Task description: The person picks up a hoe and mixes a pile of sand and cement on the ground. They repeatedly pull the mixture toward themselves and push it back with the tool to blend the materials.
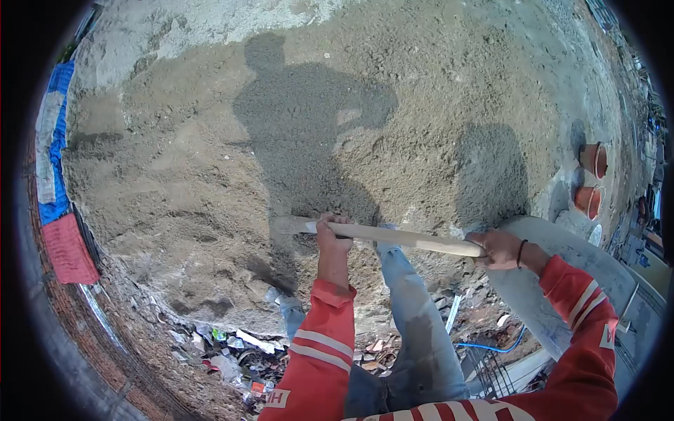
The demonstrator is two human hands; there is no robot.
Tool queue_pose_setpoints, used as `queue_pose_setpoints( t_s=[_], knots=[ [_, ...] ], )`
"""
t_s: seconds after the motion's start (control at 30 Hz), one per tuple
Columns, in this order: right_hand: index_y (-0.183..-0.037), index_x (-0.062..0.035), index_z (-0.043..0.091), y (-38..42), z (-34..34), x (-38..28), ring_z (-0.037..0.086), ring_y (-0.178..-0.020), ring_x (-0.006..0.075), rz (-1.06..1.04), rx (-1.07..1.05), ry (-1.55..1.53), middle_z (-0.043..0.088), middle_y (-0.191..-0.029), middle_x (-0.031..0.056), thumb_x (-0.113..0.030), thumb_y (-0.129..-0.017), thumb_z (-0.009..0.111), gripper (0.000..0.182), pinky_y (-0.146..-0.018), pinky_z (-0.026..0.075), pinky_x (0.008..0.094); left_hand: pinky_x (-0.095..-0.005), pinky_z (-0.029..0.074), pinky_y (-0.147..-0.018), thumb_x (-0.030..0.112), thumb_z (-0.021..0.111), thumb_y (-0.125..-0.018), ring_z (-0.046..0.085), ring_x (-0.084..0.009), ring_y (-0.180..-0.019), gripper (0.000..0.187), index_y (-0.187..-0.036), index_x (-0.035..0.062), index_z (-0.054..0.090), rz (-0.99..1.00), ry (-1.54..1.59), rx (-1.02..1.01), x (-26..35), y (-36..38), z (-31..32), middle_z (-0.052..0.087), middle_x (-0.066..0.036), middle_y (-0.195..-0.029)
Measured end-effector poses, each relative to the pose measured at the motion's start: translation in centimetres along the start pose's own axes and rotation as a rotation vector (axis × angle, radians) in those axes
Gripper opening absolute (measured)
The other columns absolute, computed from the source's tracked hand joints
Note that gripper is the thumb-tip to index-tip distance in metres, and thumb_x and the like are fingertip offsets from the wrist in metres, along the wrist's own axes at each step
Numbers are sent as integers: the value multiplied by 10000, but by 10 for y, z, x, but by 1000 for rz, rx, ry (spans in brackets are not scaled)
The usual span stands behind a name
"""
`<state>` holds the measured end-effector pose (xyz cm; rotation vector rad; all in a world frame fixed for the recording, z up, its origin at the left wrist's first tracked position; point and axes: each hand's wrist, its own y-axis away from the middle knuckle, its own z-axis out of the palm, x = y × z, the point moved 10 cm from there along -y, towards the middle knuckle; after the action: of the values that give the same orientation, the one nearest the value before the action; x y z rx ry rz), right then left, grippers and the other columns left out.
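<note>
A long, pale wooden bar (414,238) spans the space in front of my body, nearly level and dipping slightly to the right. My left hand (333,233) is closed around it close to its left end, which sticks out a little past the fingers. Near the other end, my right hand (500,248) grips the bar, with a dark band on the wrist. Beneath lies rough, damp grey-brown mortar or concrete (421,161), crossed by my shadow. My legs in jeans (421,330) stand at its near edge.
Two reddish buckets (593,160) stand at the right. A large grey sheet or tank-like object (540,274) lies by my right arm. Rubble and litter (239,358) cover the ground near my feet, with a blue hose (502,349). Blue tarp (55,147) and brickwork (77,344) edge the left.
</note>
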<state>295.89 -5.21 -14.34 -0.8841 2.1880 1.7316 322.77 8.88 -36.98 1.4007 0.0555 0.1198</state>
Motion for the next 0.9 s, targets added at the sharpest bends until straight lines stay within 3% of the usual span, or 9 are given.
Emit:
queue_pose_setpoints(
  t_s=[0.17,0.3,0.53,0.57,0.63,0.67,0.7,0.87,0.9],
  knots=[
    [-942,-105,539,78,-202,75,616,-782,353,211,557,613,633,-785,137,-112,-684,656,283,-677,459,476,-411,481,-758,194,616,-800,545,-199,-694,142,-779,131,490,-142,208,-441,-103,60,208,507,-18,-682],
    [-897,-83,531,113,-225,63,609,-750,368,186,637,641,612,-748,139,-76,-675,639,247,-653,460,457,-402,481,-794,192,644,-804,549,-189,-742,151,-812,118,512,-127,292,-611,-99,129,241,526,-17,-711],
    [-928,-63,554,38,11,-62,599,-633,372,-50,398,427,590,-681,151,-96,-624,642,318,-584,468,467,-353,497,-701,129,624,-827,546,-169,-702,105,-898,69,576,124,199,-324,25,107,22,517,-26,-701],
    [-1004,-70,570,14,95,43,598,-632,379,163,247,78,601,-702,158,-110,-647,654,369,-586,474,458,-353,497,-701,129,624,-827,546,-169,-702,105,-898,69,576,155,237,-296,53,103,-14,517,-26,-701],
    [-1078,-66,568,-26,159,-70,606,-652,389,-64,473,-204,617,-716,172,-138,-675,671,422,-596,485,452,-312,485,-569,84,608,-827,532,-156,-624,100,-905,24,588,259,-10,32,112,89,-108,526,-30,-706],
    [-1092,-55,562,-46,191,-123,611,-660,390,-32,369,44,625,-734,180,-144,-690,674,427,-601,490,450,-291,415,-442,20,594,-828,516,-148,-502,47,-837,-13,561,432,-3,14,153,84,-140,533,-57,-659],
    [-1106,-44,557,-70,217,-169,616,-669,391,-5,278,292,634,-752,188,-150,-705,676,432,-607,495,448,-292,419,-442,19,600,-821,523,-150,-504,63,-835,-24,556,509,3,9,191,81,-169,538,-63,-654],
    [-1036,2,567,-216,327,-381,621,-693,399,-309,268,-74,615,-736,236,-103,-736,644,327,-583,472,460,-305,460,-445,22,555,-856,516,-146,-479,53,-831,-8,519,1097,-275,68,448,150,-284,534,-62,-622],
    [-1078,18,557,-261,378,-374,624,-722,396,12,-17,-778,622,-796,252,-108,-741,646,371,-611,477,455,-307,451,-416,20,556,-857,517,-151,-463,64,-821,-5,509,1079,-231,77,470,162,-301,532,-70,-614]
  ],
)
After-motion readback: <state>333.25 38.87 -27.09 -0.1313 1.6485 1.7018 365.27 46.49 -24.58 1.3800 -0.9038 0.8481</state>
